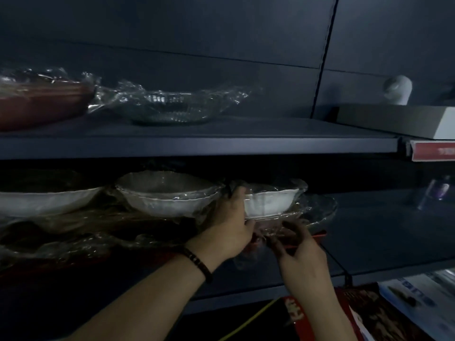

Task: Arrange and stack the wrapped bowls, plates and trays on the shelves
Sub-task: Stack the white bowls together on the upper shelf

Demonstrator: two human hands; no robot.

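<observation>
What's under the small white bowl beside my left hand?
The small white bowl sits on a wrapped clear glass plate. The left hand and right hand cover the plate's front edge, so whatever lies beneath it cannot be seen.

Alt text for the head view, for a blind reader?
On a dim lower shelf, the left hand grips a wrapped small white bowl while the right hand pinches the clear plate under it. Larger wrapped white bowls sit to its left; a glass bowl and red dish stand above.
</observation>
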